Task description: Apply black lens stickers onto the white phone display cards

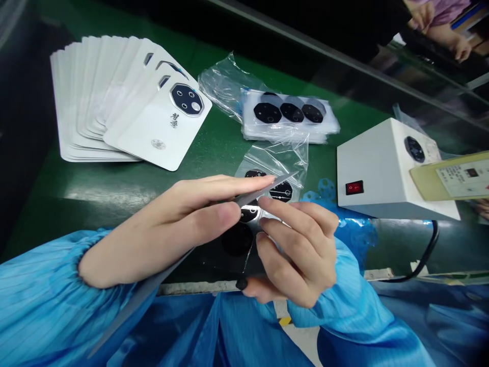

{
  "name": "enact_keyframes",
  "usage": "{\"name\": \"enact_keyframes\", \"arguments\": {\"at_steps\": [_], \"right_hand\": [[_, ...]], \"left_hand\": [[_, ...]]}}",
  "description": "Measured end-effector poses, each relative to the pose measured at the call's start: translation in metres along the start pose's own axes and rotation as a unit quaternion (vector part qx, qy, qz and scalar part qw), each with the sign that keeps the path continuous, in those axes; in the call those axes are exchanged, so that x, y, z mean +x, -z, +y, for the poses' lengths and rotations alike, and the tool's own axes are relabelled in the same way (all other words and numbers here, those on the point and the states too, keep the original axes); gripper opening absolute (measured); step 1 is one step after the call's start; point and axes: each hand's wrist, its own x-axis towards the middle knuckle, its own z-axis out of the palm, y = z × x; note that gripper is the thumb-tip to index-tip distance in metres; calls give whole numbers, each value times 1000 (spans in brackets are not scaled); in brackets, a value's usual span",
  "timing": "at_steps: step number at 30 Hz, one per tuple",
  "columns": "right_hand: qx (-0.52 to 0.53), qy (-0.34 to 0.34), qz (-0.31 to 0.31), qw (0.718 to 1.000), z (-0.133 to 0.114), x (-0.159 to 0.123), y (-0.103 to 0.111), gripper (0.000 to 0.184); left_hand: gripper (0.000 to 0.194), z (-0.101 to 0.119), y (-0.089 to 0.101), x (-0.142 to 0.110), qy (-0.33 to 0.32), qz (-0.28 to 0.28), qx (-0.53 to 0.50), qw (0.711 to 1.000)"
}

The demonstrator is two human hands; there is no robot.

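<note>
A thin flat grey panel (252, 196), seen nearly edge-on, slants from the middle of the view down to the lower left. My left hand (179, 224) is closed on it, fingers along the upper side and thumb underneath. The curled fingers of my right hand (298, 250) have the index tip at the panel's lower side. Its thumb is apart, with something black at the tip; I cannot tell what. Beneath the hands lie clear plastic sheets with black octagonal camera-lens stickers (280, 191). The panel's faces are hidden by the angle.
White phone back covers (153, 127) lie fanned at the left. Behind are stacked lens-sticker sheets (267, 113) and a clear bag (225, 84). A white box with a red switch (354, 187), blue film pieces (355, 224) and a black cable (428, 255) are right. Another person's hands (424, 15) are beyond.
</note>
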Motion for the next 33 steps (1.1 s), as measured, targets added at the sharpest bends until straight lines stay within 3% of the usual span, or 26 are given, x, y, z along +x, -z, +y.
{"name": "enact_keyframes", "arguments": {"at_steps": [23, 30, 33], "right_hand": [[-58, 9, -38, 998, -3, 0, 0, 36], [-6, -27, -165, 986, -4, 2, 0, 37], [26, -15, -166, 986, -3, -1, -2, 38]], "left_hand": [[34, 1, -4, 0, -20, 38, 21, 999], [35, 1, -7, 2, -59, 30, 20, 998], [35, 3, -4, 1, -63, 28, -14, 998]]}}
